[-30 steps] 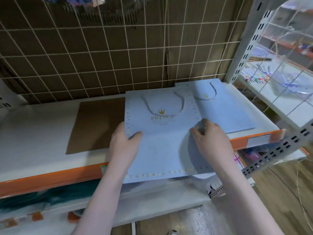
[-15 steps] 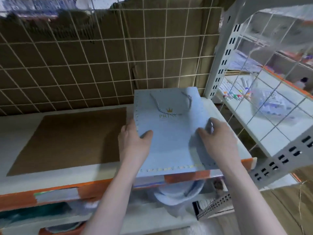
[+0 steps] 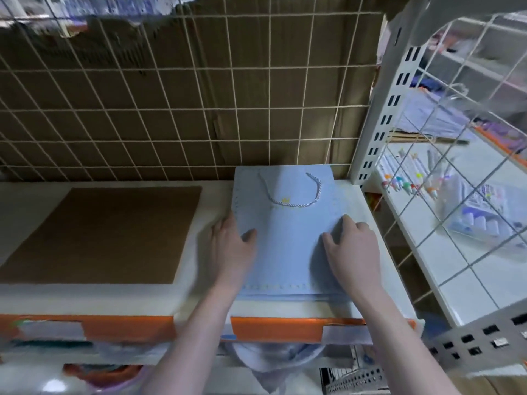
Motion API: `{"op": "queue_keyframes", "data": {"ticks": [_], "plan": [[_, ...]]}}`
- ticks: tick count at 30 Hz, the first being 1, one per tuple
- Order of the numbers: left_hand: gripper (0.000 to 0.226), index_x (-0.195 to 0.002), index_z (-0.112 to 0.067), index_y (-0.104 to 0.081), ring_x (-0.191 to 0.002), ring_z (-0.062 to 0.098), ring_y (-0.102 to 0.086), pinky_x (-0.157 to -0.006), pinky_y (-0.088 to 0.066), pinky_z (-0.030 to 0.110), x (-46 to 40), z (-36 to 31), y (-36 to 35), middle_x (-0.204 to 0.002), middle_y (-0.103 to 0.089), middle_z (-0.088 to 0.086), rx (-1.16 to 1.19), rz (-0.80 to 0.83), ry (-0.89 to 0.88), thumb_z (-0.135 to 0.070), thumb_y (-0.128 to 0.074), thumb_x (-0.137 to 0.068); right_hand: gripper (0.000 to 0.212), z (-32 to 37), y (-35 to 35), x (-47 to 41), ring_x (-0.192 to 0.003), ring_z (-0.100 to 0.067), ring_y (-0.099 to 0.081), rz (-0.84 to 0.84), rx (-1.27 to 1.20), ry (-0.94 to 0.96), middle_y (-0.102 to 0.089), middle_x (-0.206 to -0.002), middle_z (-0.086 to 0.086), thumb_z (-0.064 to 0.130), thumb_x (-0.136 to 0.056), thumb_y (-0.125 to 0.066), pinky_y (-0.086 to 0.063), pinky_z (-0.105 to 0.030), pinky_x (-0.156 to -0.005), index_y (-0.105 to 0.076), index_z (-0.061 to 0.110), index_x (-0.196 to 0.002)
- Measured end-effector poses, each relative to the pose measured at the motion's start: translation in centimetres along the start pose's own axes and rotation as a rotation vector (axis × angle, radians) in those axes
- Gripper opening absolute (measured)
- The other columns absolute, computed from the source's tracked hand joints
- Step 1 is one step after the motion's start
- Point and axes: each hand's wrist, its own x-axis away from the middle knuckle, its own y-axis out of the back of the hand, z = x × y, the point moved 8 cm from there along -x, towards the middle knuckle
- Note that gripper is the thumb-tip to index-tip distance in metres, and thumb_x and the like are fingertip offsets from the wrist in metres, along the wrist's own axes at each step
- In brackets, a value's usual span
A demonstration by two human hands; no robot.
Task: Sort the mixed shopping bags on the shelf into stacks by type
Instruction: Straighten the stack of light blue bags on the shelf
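A light blue paper bag (image 3: pixel 285 232) with a white rope handle and a small gold crown lies flat at the right end of the white shelf (image 3: pixel 199 297), squared against the back grid. It covers another blue bag beneath it. My left hand (image 3: pixel 232 249) holds its left edge, thumb on top. Fingers spread, my right hand (image 3: pixel 352 249) presses flat on the bag's right half. A flat brown paper bag (image 3: pixel 105 232) lies on the left part of the shelf, apart from the blue one.
A wire grid (image 3: pixel 171 109) backed by cardboard closes the rear. A white perforated post (image 3: pixel 382 109) stands at the right end. Beyond it, a neighbouring shelf holds coloured markers (image 3: pixel 407 181) and a clear packet (image 3: pixel 484 209). An orange strip (image 3: pixel 273 327) edges the shelf front.
Both hands slid the blue bag right and back onto the other blue bag, which is now covered. The bag no longer overhangs the shelf front.
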Motion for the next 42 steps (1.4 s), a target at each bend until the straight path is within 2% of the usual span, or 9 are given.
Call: {"op": "queue_keyframes", "data": {"ticks": [7,12,17,22,26,30,35,39,42], "plan": [[0.053,-0.138,-0.008,-0.043,-0.13,0.026,-0.038,-0.1,-0.028,0.028,0.4,0.9,-1.1,-0.139,-0.047,0.013,-0.113,0.023,0.018,-0.02,-0.055,-0.088,0.023,-0.6,-0.8,0.6,-0.078,-0.025,-0.032,-0.001,0.031,0.017,-0.052,-0.09,-0.018,0.024,-0.089,-0.054,-0.025,-0.036,-0.069,-0.037,0.01,-0.084],[0.052,-0.136,-0.003,-0.042,-0.13,0.029,-0.037,-0.106,-0.031,0.034,0.6,0.5,-1.1,-0.139,-0.046,0.016,-0.298,0.021,-0.024,-0.029,-0.049,-0.092,0.03,-0.4,-0.9,0.7,-0.089,-0.036,-0.048,0.012,0.199,0.057,-0.057,-0.095,-0.019,0.025,-0.086,-0.06,-0.038,-0.041,-0.077,-0.053,0.0,-0.101],[0.05,-0.142,-0.013,-0.037,-0.134,0.023,-0.032,-0.107,-0.025,0.03,1.3,-1.3,0.7,-0.145,-0.039,0.006,-0.45,0.046,-0.11,-0.031,-0.044,-0.095,0.028,2.3,-0.1,1.4,-0.067,-0.04,-0.057,-0.037,0.309,0.227,-0.061,-0.073,-0.019,0.01,-0.062,-0.079,-0.048,-0.039,-0.056,-0.065,0.0,-0.084],[0.047,-0.14,-0.02,-0.038,-0.127,0.022,-0.042,-0.099,-0.039,0.033,3.1,-0.6,3.2,-0.139,-0.045,0.001,-0.542,0.302,-0.129,-0.036,-0.042,-0.096,0.023,7.2,-0.2,3.6,-0.063,-0.033,-0.055,0.1,0.427,0.331,-0.056,-0.066,-0.01,0.019,-0.062,-0.078,-0.028,-0.03,-0.053,-0.058,0.011,-0.07],[0.046,-0.14,-0.023,-0.038,-0.129,0.022,-0.041,-0.101,-0.039,0.033,4.2,2.9,9.2,-0.143,-0.042,0.0,-0.588,0.243,-0.097,-0.039,-0.04,-0.097,0.031,12.2,-1.5,6.7,-0.046,-0.031,-0.052,0.091,0.357,0.407,-0.05,-0.049,-0.008,0.02,-0.047,-0.084,-0.029,-0.027,-0.042,-0.055,0.011,-0.055],[0.05,-0.142,-0.024,-0.036,-0.129,0.021,-0.042,-0.102,-0.038,0.031,4.7,9.9,16.1,-0.142,-0.044,0.001,-0.592,0.151,0.005,-0.04,-0.043,-0.096,0.021,18.4,-5.1,10.6,-0.05,-0.034,-0.057,0.129,0.362,0.475,-0.056,-0.054,-0.012,0.022,-0.052,-0.076,-0.045,-0.031,-0.043,-0.063,0.008,-0.062],[0.05,-0.142,-0.024,-0.037,-0.128,0.021,-0.043,-0.103,-0.039,0.032,6.3,20.6,26.3,-0.14,-0.046,0.0,-0.584,0.083,0.067,-0.04,-0.044,-0.094,0.032,29.0,-10.4,17.9,-0.054,-0.035,-0.058,0.209,0.362,0.502,-0.058,-0.057,-0.014,0.026,-0.047,-0.085,-0.047,-0.035,-0.046,-0.062,0.008,-0.061],[0.047,-0.136,-0.021,-0.045,-0.122,0.022,-0.048,-0.098,-0.042,0.034,7.2,29.3,35.6,-0.132,-0.052,0.001,-0.586,0.036,0.106,-0.041,-0.046,-0.093,0.031,38.4,-14.7,24.4,-0.1,-0.029,-0.055,0.261,0.356,0.552,-0.061,-0.105,-0.009,0.037,-0.089,-0.05,-0.044,-0.036,-0.081,-0.059,0.016,-0.108],[0.04,-0.127,-0.021,-0.053,-0.113,0.024,-0.053,-0.09,-0.047,0.035,7.2,34.8,42.5,-0.121,-0.058,0.003,-0.572,-0.026,0.15,-0.039,-0.05,-0.092,0.037,44.8,-17.6,28.1,-0.111,-0.028,-0.051,0.289,0.27,0.592,-0.057,-0.116,-0.007,0.04,-0.094,-0.041,-0.04,-0.035,-0.09,-0.054,0.019,-0.121]]}}
